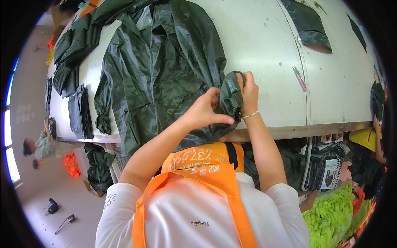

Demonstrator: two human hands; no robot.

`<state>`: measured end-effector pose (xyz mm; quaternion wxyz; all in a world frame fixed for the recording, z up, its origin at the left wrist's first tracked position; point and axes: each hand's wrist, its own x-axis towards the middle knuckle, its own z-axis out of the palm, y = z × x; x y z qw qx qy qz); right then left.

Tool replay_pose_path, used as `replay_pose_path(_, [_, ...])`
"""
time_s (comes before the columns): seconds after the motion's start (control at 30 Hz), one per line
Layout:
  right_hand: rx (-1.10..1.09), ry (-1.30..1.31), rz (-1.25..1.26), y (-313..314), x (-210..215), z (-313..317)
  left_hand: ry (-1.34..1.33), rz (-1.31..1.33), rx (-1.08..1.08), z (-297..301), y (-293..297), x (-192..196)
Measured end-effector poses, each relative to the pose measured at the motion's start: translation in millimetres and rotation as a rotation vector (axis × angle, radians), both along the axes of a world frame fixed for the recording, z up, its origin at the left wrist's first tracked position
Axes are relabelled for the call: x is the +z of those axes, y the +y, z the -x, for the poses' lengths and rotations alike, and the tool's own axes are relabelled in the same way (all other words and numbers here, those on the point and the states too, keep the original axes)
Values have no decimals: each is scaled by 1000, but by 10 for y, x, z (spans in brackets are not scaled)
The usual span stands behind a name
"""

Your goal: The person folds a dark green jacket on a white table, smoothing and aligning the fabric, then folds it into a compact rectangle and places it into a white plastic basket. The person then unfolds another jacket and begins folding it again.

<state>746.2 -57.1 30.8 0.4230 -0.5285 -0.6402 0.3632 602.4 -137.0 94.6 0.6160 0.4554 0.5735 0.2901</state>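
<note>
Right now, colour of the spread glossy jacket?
Spread glossy jacket: dark green, best seen in head view.

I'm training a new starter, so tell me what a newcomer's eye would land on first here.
Probably the bright orange apron at lower centre. Above it, a big dark green jacket spreads over the pale table, with the left hand and right hand at a bunched sleeve. The lime-green pile glows at lower right.
</note>
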Motion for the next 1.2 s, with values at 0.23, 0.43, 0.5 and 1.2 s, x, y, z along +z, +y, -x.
replay_pose_path(0.23, [596,48,301,-712,955,48,713,-288,568,430,464,-334])
replay_pose_path(0.43, [-6,64,26,-217,361,-501,480,-636,235,-115,-64,132])
replay_pose_path(0.5, [-217,167,90,-46,296,-883,592,-674,247,-121,-216,140])
replay_pose_path(1.2, [-30,340,384,-718,795,-408,245,-316,483,-13,-208,138])
